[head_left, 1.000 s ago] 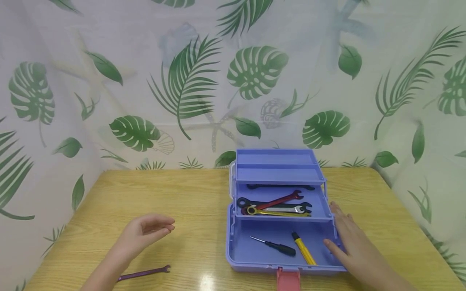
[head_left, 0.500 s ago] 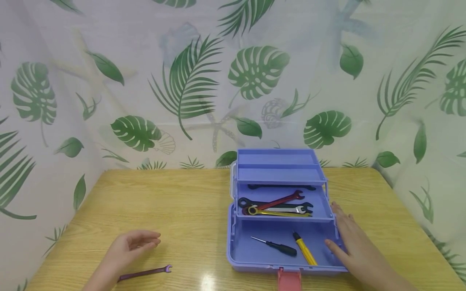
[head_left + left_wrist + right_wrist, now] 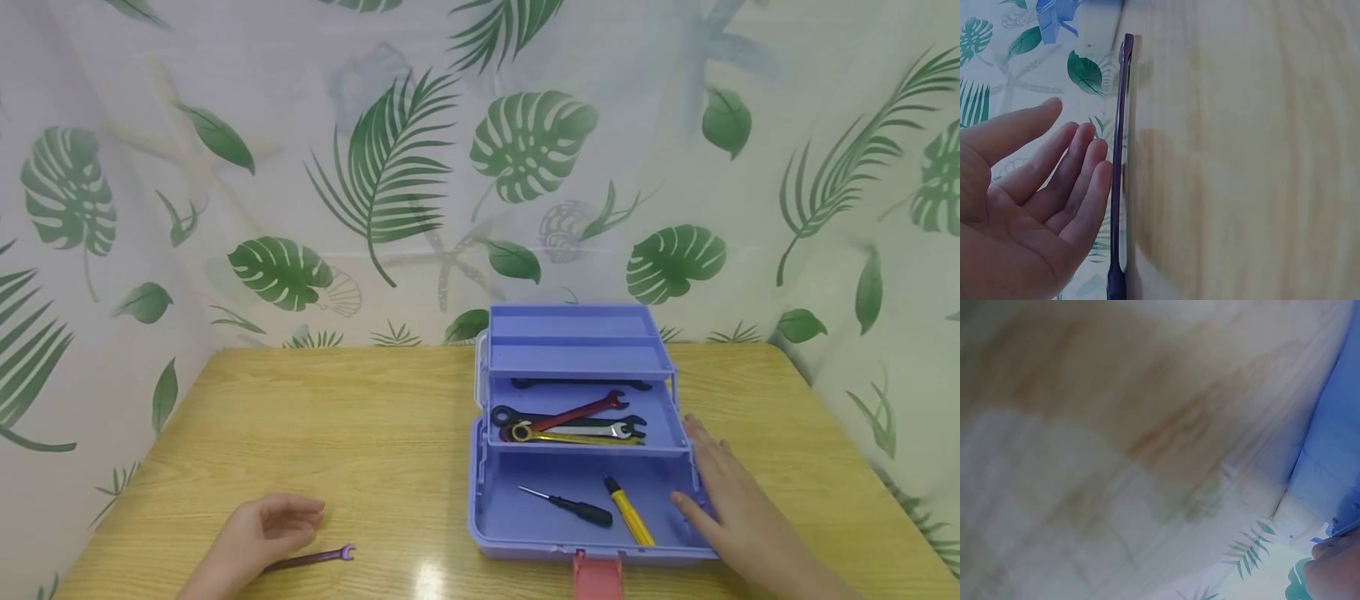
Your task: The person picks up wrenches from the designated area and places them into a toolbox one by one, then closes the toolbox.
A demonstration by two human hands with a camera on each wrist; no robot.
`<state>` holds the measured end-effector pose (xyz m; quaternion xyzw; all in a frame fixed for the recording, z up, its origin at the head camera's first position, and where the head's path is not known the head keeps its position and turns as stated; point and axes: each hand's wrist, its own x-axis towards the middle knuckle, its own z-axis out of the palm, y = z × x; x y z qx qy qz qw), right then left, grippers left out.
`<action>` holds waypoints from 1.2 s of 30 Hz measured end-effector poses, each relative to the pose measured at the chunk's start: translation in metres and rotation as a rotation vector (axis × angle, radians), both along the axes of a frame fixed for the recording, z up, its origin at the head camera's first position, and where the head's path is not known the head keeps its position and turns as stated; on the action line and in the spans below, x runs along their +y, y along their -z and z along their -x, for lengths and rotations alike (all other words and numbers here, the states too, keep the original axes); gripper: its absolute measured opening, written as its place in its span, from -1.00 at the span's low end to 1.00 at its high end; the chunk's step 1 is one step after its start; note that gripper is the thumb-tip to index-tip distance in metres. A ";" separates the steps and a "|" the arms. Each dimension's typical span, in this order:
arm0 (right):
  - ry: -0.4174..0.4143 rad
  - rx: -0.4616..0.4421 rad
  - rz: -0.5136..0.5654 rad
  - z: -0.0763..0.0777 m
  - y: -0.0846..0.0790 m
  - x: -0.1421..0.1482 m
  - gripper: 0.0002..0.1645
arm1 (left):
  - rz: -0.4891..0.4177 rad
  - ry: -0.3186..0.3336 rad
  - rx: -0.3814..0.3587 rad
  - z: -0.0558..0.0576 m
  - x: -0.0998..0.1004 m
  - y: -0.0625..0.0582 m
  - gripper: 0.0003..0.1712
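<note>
A purple wrench (image 3: 318,557) lies on the table at the lower left. Over its near end is my left hand (image 3: 251,537), fingers loosely bent, holding nothing. In the left wrist view the fingertips (image 3: 1100,165) are close beside the wrench shaft (image 3: 1119,169). My right hand (image 3: 738,500) rests against the right side of a blue toolbox (image 3: 480,500). Its fingers lie straight along the outer wall and its thumb reaches over the rim. A black-handled screwdriver (image 3: 581,510) and a yellow-handled tool (image 3: 632,515) lie in the toolbox bottom. The right wrist view shows little of that hand.
The middle tray (image 3: 660,429) holds several wrenches, among them a red wrench (image 3: 581,411) and a yellow wrench (image 3: 577,437). Above it is an upper tray (image 3: 570,358). A pink latch (image 3: 597,577) hangs at the toolbox front. A leaf-patterned sheet (image 3: 420,325) surrounds the wooden table (image 3: 360,417).
My left hand has moved down and to the left, towards the purple wrench, and now covers its near end. The right hand has stayed at the toolbox.
</note>
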<state>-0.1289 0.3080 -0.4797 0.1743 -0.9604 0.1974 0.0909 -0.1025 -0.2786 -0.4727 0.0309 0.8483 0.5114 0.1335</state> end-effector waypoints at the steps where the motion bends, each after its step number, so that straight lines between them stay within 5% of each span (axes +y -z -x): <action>1: 0.000 0.000 0.000 0.000 0.000 0.000 0.08 | 0.016 0.004 -0.004 0.000 -0.001 0.000 -0.57; 11: -0.009 0.011 0.009 0.001 0.000 -0.001 0.07 | 0.138 0.042 -0.030 -0.001 -0.010 0.003 -0.56; 25: -0.020 0.053 0.015 0.001 -0.002 0.001 0.07 | 0.149 0.251 0.112 -0.001 -0.023 0.016 -0.54; 36: -0.009 0.031 0.002 -0.002 -0.001 0.000 0.08 | 0.232 0.256 0.113 0.000 -0.023 0.014 -0.66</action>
